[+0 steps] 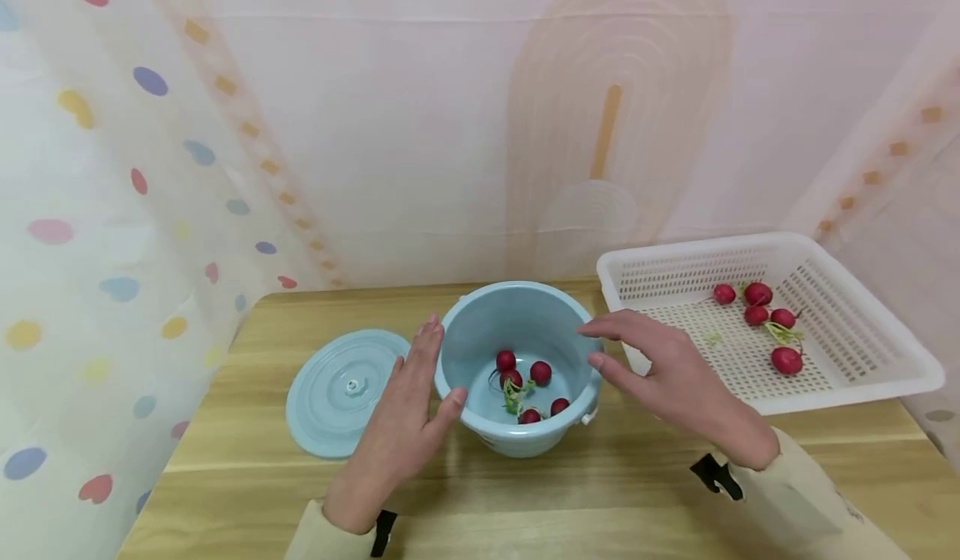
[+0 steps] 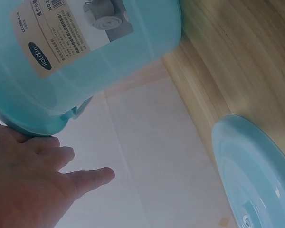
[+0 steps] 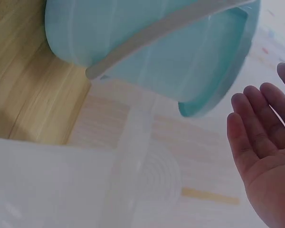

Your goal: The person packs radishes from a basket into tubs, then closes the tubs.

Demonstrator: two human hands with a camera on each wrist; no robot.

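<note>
A light blue bucket (image 1: 517, 314) stands upright on the wooden table, its inside visible from above. Several red radishes (image 1: 541, 372), some with green stems, lie on its floor. Beside the bucket's left rim is my left hand (image 1: 401, 422), fingers extended; in the left wrist view they meet the rim, though whether they press on it I cannot tell. My right hand (image 1: 667, 368) hovers at the right rim with fingers loosely bent and holding nothing. A gap separates it from the bucket wall (image 3: 190, 66) in the right wrist view, where the grey handle (image 3: 152, 35) hangs down.
Left of the bucket, the round blue lid (image 1: 318, 402) lies flat on the table (image 1: 247, 477). To the right stands a white perforated basket (image 1: 885, 327) holding several radishes (image 1: 787, 360). A patterned curtain (image 1: 390, 127) hangs behind the table.
</note>
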